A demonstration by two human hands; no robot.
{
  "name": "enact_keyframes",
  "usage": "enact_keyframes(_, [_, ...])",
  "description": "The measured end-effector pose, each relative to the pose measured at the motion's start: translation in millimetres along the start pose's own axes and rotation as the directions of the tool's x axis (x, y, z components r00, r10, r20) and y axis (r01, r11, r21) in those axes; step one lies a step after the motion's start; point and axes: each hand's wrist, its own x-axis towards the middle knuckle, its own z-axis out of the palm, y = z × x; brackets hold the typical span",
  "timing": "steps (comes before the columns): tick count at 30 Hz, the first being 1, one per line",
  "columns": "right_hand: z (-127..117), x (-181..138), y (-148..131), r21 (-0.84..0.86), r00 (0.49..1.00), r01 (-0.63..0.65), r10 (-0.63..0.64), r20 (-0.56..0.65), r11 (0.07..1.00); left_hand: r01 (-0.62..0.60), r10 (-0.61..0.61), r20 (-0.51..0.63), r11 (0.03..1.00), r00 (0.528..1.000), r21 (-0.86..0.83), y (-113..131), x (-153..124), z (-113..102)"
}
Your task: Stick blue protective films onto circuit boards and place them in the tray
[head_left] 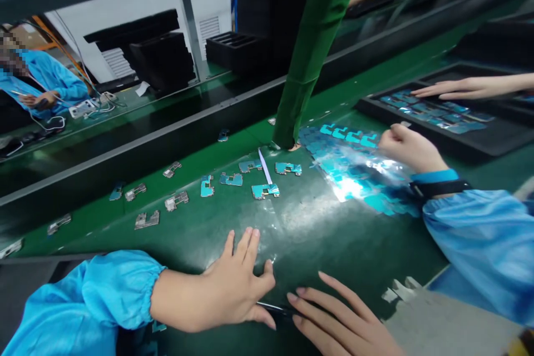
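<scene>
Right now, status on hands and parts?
Left hand, right hand open, on green belt. Boards loose ahead, untouched. Co-worker's hand on film sheet, right.

left hand (233, 289) flat, fingers spread | right hand (342, 317) flat, fingers extended

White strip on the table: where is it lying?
The white strip lies mid-table in the head view, just left of the green post's foot, among teal boards, beyond the left hand.

Readable text, labels, brands, numbers: none. Circuit boards (265, 191) on the green bench (317, 233): markings too small to make out. Black tray (492, 142), far right: nothing legible on its rim.
</scene>
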Motion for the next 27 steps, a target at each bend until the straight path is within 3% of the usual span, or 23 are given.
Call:
enact_keyframes(2, [-7, 6, 0, 0.011, 0.999, -0.009, 0.01, -0.032, 1.0, -0.008, 0.008, 0.012, 0.997, 1.0, -0.071, 1, -2, -10])
enact_keyframes(5, [-9, 15, -2, 0.073, 0.958, -0.243, 0.251, -0.139, 0.967, -0.051, 0.05, -0.011, 0.944, 0.999, -0.326, -1, -5, -30])
enact_keyframes(7, [-5, 19, -6, 0.122, 0.882, -0.397, 0.414, -0.223, 0.91, -0.098, 0.024, -0.14, 0.829, 0.99, -0.551, -2, -6, -38])
enact_keyframes(10, [4, 24, -12, 0.176, 0.794, -0.505, 0.535, -0.288, 0.845, -0.118, -0.182, -0.271, 0.582, 0.945, -0.804, -1, -4, -42])
enact_keyframes(13, [8, 31, -18, 0.229, 0.757, -0.531, 0.578, -0.304, 0.816, -0.074, -0.313, -0.212, 0.399, 0.926, -0.914, 3, 0, -41])
enact_keyframes(16, [6, 39, -24, 0.309, 0.764, -0.511, 0.588, -0.264, 0.802, -0.052, -0.402, -0.175, 0.299, 0.899, -0.953, 4, 0, -41])
enact_keyframes(19, [3, 43, -29, 0.353, 0.758, -0.493, 0.592, -0.273, 0.795, -0.036, -0.431, -0.156, 0.274, 0.889, -0.961, 3, -2, -42])
enact_keyframes(24, [18, 41, -39, 0.296, 0.638, -0.514, 0.59, -0.495, 0.805, -0.103, -0.312, -0.166, 0.208, 0.935, -0.973, -7, -3, -32])
enact_keyframes(27, [29, 42, -43, 0.371, 0.512, -0.499, 0.612, -0.603, 0.783, -0.225, -0.124, -0.284, 0.353, 0.951, -0.908, -16, 0, -29])
